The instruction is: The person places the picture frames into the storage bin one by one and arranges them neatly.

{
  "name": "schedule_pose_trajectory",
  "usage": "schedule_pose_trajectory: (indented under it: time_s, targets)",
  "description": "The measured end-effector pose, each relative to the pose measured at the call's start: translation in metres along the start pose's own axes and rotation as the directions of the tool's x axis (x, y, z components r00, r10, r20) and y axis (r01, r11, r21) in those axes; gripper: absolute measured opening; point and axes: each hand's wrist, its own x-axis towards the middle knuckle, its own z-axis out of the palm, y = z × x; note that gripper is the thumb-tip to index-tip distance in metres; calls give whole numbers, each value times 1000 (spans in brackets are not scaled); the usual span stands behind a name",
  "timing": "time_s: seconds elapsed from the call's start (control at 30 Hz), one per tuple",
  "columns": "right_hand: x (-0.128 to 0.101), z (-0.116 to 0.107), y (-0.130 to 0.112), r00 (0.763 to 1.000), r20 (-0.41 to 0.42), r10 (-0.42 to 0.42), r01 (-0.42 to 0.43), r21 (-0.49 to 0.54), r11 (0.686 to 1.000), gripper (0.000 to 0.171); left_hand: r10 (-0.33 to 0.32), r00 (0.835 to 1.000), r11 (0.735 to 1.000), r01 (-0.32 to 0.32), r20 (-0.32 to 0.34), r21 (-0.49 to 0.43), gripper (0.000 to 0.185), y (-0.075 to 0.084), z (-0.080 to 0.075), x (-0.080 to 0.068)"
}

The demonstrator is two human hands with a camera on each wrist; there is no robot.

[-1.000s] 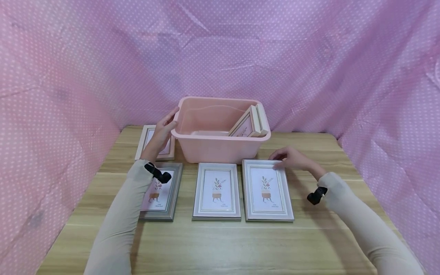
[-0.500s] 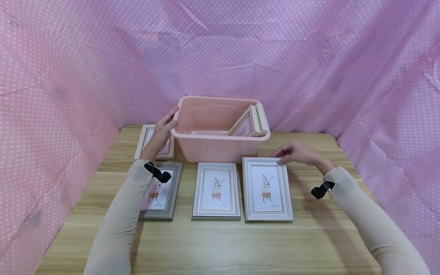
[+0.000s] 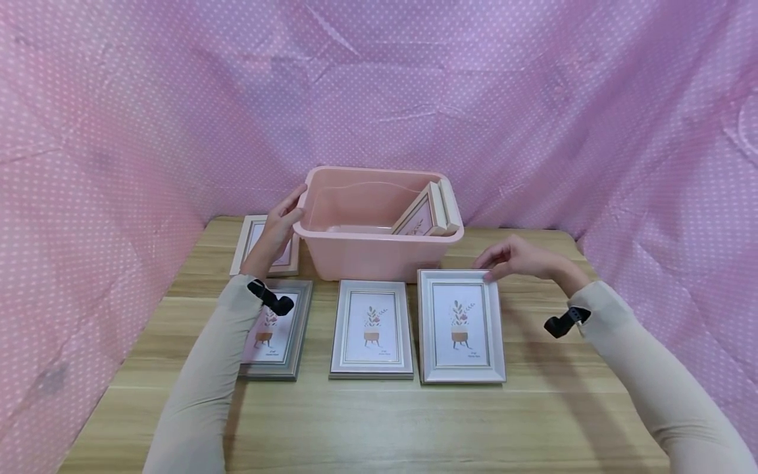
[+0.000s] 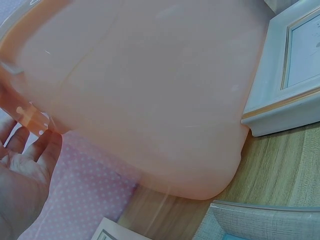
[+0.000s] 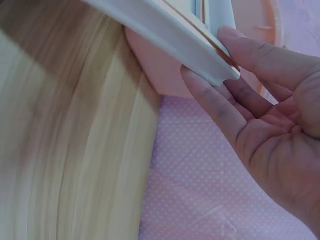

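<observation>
Compared with one second ago, in the head view the right hand [image 3: 518, 258] is sitting slightly higher and farther right, and the far edge of the rightmost white frame [image 3: 495, 336] is tilting up while the near edge is staying low, close to the wooden surface [image 3: 379, 428]. A pink bin [image 3: 379, 258] is standing behind the row of frames, and two cream frames [image 3: 417, 220] are leaning together inside it against the right end. The left hand [image 3: 277, 230] is gripping the bin's left rim. The right fingers are pinching the white frame at its far right corner, well apart from the left hand. The frame is standing in portrait direction, showing a drawing of a leafy plant with a pink flower in a brown pot on legs. A middle white frame [image 3: 404, 336] is lying just beside it, a grey frame [image 3: 299, 332] is lying partly under the left forearm, and another cream frame [image 3: 243, 247] is lying left of the bin.

In the left wrist view, the bin's smooth pink wall is filling most of the picture, and the left fingers [image 4: 47, 150] are holding its rim at a slotted part.

In the right wrist view, the thumb is pressing on top of the white frame's corner and fingers are supporting it underneath, closing narrowly around a moulded edge carrying a thin gold line.
</observation>
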Motion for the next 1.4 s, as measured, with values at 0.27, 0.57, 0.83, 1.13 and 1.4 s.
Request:
schedule_pose_trajectory:
  time_s: [0.27, 0.57, 0.83, 1.13, 1.4]
  targets:
    - [0, -1, -10, 997, -27, -72, 73, 30, 997, 31, 19, 1000, 1000, -19, 13, -20, 58, 1, -1, 4]
    - [-2, -2, -24, 989, -67, -133, 133, -11, 991, 30, 17, 1000, 1000, -17, 8, -21, 57, 1, -1, 6]
    - [-9, -4, -46, 984, -104, -145, 140, -59, 988, 26, 26, 999, 999, -25, 23, -29, 58, 0, -3, 4]
    - [-15, -4, -70, 983, -133, -128, 117, -87, 989, 26, 18, 999, 999, -17, 36, -27, 58, -2, -6, 4]
    - [-18, -7, -79, 980, -150, -130, 113, -115, 987, 25, 36, 998, 999, -34, 58, -29, 58, -3, -7, 4]
